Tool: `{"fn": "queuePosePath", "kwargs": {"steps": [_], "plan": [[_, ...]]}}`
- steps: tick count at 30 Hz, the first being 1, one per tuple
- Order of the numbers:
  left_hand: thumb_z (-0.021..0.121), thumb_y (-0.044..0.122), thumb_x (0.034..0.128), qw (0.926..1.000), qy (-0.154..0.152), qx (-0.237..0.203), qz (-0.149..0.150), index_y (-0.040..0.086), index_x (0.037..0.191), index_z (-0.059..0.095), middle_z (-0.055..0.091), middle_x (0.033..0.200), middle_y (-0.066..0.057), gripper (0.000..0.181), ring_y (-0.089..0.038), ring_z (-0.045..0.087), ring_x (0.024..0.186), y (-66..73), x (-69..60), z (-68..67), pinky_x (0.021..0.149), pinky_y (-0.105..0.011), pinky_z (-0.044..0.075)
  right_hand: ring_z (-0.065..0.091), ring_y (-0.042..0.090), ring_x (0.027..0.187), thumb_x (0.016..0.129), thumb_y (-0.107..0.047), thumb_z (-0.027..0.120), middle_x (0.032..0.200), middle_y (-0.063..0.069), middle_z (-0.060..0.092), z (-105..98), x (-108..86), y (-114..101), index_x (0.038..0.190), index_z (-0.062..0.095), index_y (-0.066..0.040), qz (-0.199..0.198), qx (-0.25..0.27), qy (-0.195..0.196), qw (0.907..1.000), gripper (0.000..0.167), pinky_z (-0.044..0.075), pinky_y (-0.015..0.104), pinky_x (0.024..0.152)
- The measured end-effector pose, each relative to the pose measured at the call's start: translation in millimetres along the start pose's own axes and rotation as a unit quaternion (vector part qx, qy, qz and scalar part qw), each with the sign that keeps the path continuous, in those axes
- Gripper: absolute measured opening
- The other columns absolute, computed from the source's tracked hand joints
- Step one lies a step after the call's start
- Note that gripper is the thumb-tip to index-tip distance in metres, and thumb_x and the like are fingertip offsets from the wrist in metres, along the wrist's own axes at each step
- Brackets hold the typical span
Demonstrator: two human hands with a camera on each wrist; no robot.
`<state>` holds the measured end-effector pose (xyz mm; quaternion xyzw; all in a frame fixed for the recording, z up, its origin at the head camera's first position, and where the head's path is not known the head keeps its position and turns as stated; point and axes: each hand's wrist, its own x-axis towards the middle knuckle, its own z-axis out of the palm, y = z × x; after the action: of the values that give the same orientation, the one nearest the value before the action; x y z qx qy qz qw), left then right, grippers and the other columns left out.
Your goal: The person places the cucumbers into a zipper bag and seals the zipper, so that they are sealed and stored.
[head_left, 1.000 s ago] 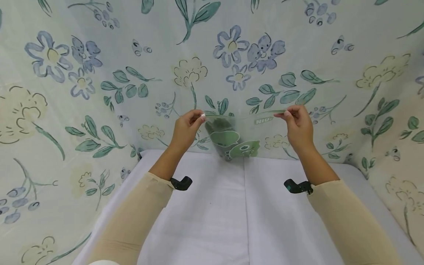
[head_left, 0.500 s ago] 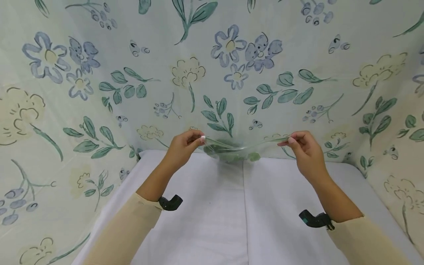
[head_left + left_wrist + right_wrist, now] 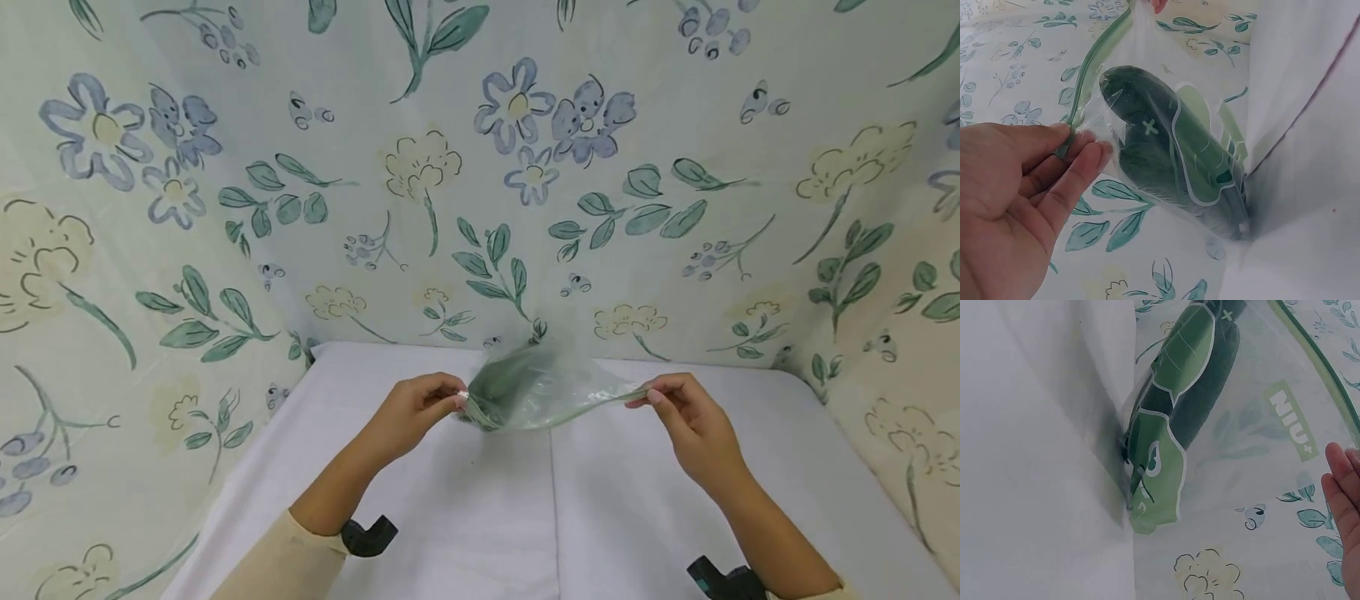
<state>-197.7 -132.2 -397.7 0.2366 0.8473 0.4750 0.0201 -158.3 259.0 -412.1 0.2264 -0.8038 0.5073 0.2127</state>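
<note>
A clear zip bag (image 3: 566, 383) with a green zip edge hangs between my hands above the white cloth. Long, dark green objects (image 3: 1138, 94) lie inside, bunched toward its left side in the head view; their exact kind is unclear behind the plastic. My left hand (image 3: 412, 417) pinches the left end of the zip edge (image 3: 1088, 75) between thumb and fingers. At the other end, the right corner is pinched by my right hand (image 3: 693, 425). Light green cartoon shapes (image 3: 1163, 469) and a "NIU+" label (image 3: 1291, 419) are printed on the bag.
White cloth (image 3: 480, 517) covers the table beneath my hands. A floral curtain (image 3: 360, 167) rises behind the table and along both sides. Black devices sit on the left wrist (image 3: 367, 536) and right wrist (image 3: 723, 579).
Both hands have come down and nearer to me with the bag between them. Its zip edge has tipped toward me, and its contents now bunch near my left hand.
</note>
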Motion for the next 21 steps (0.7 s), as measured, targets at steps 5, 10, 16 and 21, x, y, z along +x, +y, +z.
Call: {"fn": "queuePosePath", "kwargs": {"steps": [5,10,16,21], "plan": [[0.064,0.029,0.1002,0.9992,-0.028,0.028,-0.009,0.017,0.118,0.070,0.073,0.108,0.006,0.023,-0.013,0.070,0.097,-12.7,-16.3,14.6,0.084,-0.025,0.060,0.068,0.005,0.099,0.103,0.007,0.047,0.098,0.009,0.070,9.5,-22.1,6.4,0.115,0.055,0.003,0.010,0.009,-0.014,0.9998,0.016,0.050,0.007,0.094],[0.064,0.025,0.0999,0.9965,-0.058,0.060,0.008,0.015,0.117,0.071,0.072,0.108,0.007,0.021,-0.007,0.067,0.095,-29.9,-26.7,30.5,0.081,-0.022,0.059,0.068,0.005,0.097,0.104,0.003,0.048,0.096,0.007,0.071,18.3,-41.9,16.5,0.112,0.057,-0.003,0.033,-0.006,-0.031,0.9990,0.014,0.051,0.006,0.091],[0.063,0.022,0.1004,0.9900,-0.098,0.100,0.021,0.012,0.113,0.072,0.072,0.105,0.005,0.018,-0.002,0.063,0.091,-52.2,-32.5,50.4,0.079,-0.022,0.057,0.068,0.006,0.094,0.104,-0.003,0.052,0.093,-0.003,0.073,31.3,-63.8,35.5,0.110,0.059,-0.010,0.062,-0.054,-0.057,0.9950,0.011,0.052,0.009,0.084],[0.065,0.020,0.0993,0.9865,-0.120,0.112,0.002,0.013,0.112,0.072,0.073,0.107,0.003,0.017,-0.004,0.067,0.095,-66.7,-39.7,56.3,0.082,-0.022,0.059,0.071,0.006,0.091,0.105,-0.009,0.053,0.094,-0.006,0.071,36.3,-82.4,50.7,0.109,0.059,-0.014,0.106,-0.054,-0.121,0.9854,0.009,0.058,0.017,0.083]]}}
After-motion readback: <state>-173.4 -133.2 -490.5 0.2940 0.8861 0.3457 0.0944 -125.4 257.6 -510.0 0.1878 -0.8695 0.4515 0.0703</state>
